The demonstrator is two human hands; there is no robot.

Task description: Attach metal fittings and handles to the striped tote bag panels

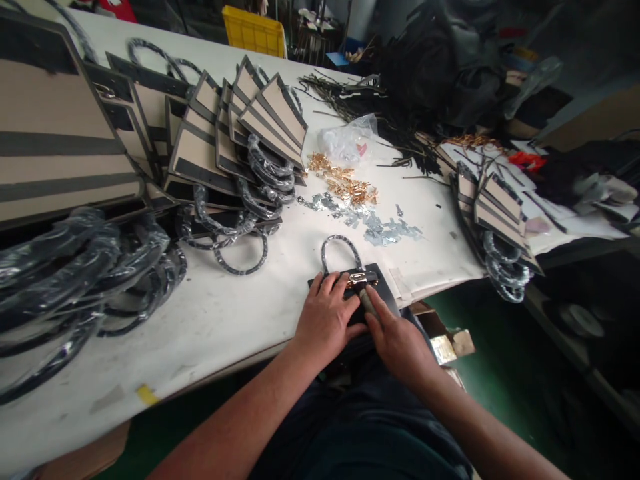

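A black bag panel (pixel 383 283) with a wrapped loop handle (pixel 341 241) lies at the table's front edge. Gold-coloured hardware (pixel 357 278) sits near its upper edge, partly covered by my fingers. My left hand (pixel 327 310) lies on the panel, fingers stretched out and their tips beside the hardware. In my right hand (pixel 395 333) is a short grey-handled tool (pixel 367 301), the index finger stretched along it. The tool points toward the hardware; its tip and exact kind cannot be made out.
Silver metal plates (pixel 383 230) and gold fittings (pixel 347 183) lie loose beyond the panel. Stacked bag panels (pixel 193 150) with plastic-wrapped handles fill the left side. Another stack (pixel 497 210) stands at the right edge. A clear plastic bag (pixel 345 140) and black strips (pixel 333 97) lie farther back.
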